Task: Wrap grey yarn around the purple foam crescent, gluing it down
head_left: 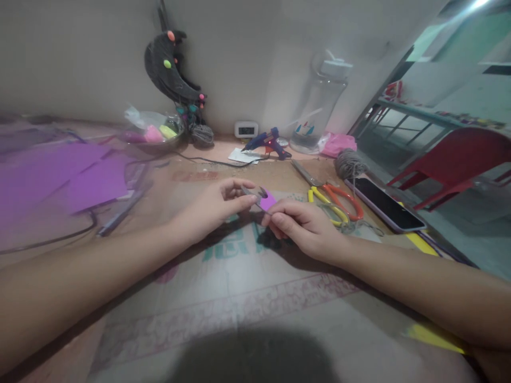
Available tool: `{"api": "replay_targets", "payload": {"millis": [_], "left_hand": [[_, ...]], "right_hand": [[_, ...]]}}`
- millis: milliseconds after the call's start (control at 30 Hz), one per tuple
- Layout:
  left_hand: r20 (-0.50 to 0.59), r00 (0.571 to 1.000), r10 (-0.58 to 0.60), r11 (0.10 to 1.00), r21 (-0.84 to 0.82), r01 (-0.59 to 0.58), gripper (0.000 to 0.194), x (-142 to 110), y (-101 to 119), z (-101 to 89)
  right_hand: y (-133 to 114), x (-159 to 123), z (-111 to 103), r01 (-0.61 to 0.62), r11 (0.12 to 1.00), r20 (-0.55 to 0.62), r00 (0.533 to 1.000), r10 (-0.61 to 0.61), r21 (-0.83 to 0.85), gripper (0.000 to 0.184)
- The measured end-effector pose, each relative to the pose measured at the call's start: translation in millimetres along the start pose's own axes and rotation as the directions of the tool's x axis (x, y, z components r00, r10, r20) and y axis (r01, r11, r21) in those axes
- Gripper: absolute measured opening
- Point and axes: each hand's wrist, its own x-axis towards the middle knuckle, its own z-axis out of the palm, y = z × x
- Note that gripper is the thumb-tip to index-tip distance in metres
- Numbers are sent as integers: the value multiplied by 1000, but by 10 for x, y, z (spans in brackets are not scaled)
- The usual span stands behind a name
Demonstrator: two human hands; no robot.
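Note:
In front of me, both hands hold a small purple piece (268, 200), apparently paper, with a curved dark grey part at its upper left edge. My left hand (233, 198) pinches the grey end between thumb and fingers. From the other side, my right hand (301, 223) grips the lower right end, its fingers curled and partly hiding the piece. Whether the grey part is wound yarn I cannot make out. Below lies a printed sheet (239, 287) covering the work surface. Right of my hands are orange-handled scissors (345, 202) and a yellow-handled tool (329, 207).
A blue glue gun (268, 142) stands by a small digital clock (246, 129). Behind are a clear bottle (319, 106) and a hanging dark crescent (163, 66). Grey yarn (350, 164) and a phone (389, 205) lie right; purple sheets (80, 175) and a pen (120, 214) lie left.

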Motion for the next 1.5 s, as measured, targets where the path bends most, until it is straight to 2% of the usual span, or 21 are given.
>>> {"api": "replay_targets", "payload": {"millis": [133, 267, 367, 433, 533, 600, 667, 767, 933, 1167, 1300, 1500], "left_hand": [[36, 999, -39, 996, -72, 42, 28, 0, -1, -10], [26, 999, -47, 997, 66, 45, 25, -43, 48, 0], [10, 1000, -7, 992, 127, 5, 25, -70, 85, 13], [4, 999, 33, 990, 140, -33, 23, -74, 92, 19], [2, 999, 39, 987, 154, -39, 22, -67, 81, 23], [4, 999, 35, 986, 163, -36, 23, -62, 72, 23], [8, 999, 50, 984, 171, -51, 23, -58, 67, 21], [-1, 996, 84, 976, 204, -82, 24, -49, 61, 14], [-24, 993, 113, 969, 222, -105, 29, -34, 41, 1], [17, 997, 77, 966, 245, -79, 29, -66, 54, 17], [34, 994, 104, 965, 239, -109, 29, -71, 30, 15], [45, 995, 84, 960, 263, -93, 30, -66, 30, 14]], "right_hand": [[1, 12, 15, 27, 999, 13, 1000, -27, -41, 25], [-23, 16, 13, 75, 991, 9, 997, -74, -115, 23], [-41, 18, -52, 60, 962, -36, 997, -72, -266, 20], [-46, 29, -127, 62, 893, -49, 994, -94, -446, 17], [-48, 58, -239, 167, 708, 27, 978, -205, -686, 18], [-52, 76, -275, 250, 614, 91, 956, -279, -749, 20], [-54, 84, -271, 299, 584, 119, 938, -325, -754, 21], [-41, 76, -221, 337, 588, 148, 926, -346, -735, 22], [22, 59, -166, 351, 629, 192, 932, -308, -693, 23], [87, 96, -222, 187, 733, 78, 980, -181, -654, 16], [114, 121, -240, 161, 761, 58, 985, -161, -628, 16], [137, 124, -229, 142, 770, 50, 989, -143, -622, 18]]}}
